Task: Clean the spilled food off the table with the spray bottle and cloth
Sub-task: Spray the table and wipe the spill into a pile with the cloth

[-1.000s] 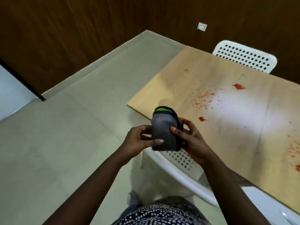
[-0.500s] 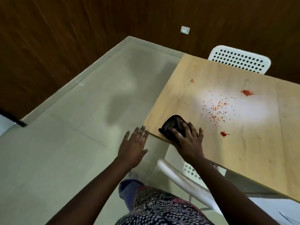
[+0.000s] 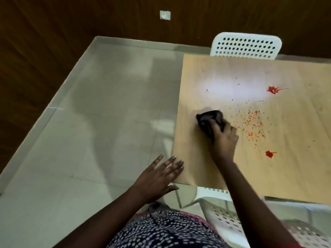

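The fingers (image 3: 215, 128) of the right hand (image 3: 223, 138) are curled over a bunched dark cloth (image 3: 208, 119), pressing it onto the wooden table (image 3: 197, 77) a little in from its left edge. The cloth is blurred, so how tightly it is gripped is hard to say, but the thumb side and fingertips sink into the fabric. The left hand (image 3: 157, 178) hangs beside the near left corner of the table, fingers straight and slightly spread, holding nothing; whether its fingertips touch the table edge cannot be told.

Just to the right of the cloth lies a scatter of small orange-red crumbs (image 3: 252, 122), close to the right hand's knuckles but apart from the cloth. 2 larger red blotches sit on the surface: 1 (image 3: 273, 89) farther back and to the right, beside a bright glare patch, the other (image 3: 269, 153) nearer, to the right of the wrist.

A white perforated chair (image 3: 246, 45) stands at the far side of the table, and another white chair (image 3: 225, 215) shows under the near edge. The floor (image 3: 98, 122) is pale tile, and the wall (image 3: 71, 24) behind is dark wood with a small white plate (image 3: 165, 15) on it
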